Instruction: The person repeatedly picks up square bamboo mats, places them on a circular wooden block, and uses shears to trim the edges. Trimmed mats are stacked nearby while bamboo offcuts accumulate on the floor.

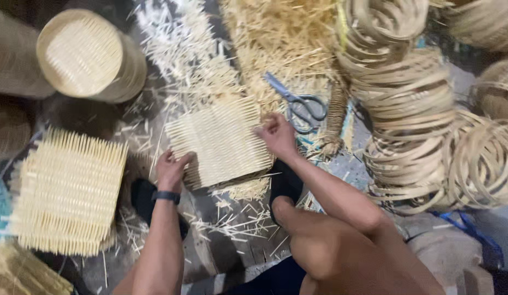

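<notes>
A square woven mat of pale bamboo slats (221,141) lies on the floor in front of me. My left hand (171,170) grips its near left edge; a dark band sits on that wrist. My right hand (275,135) pinches the mat's right edge with fingers curled around the slats. My bent knee (319,240) shows below the right arm. A pair of grey-handled scissors (297,104) lies just beyond the right hand.
A stack of similar woven mats (65,191) sits at left. Finished round lids (82,54) lie at upper left. Coiled bamboo rings (412,114) pile up at right. Loose slats and trimmings (232,218) litter the floor.
</notes>
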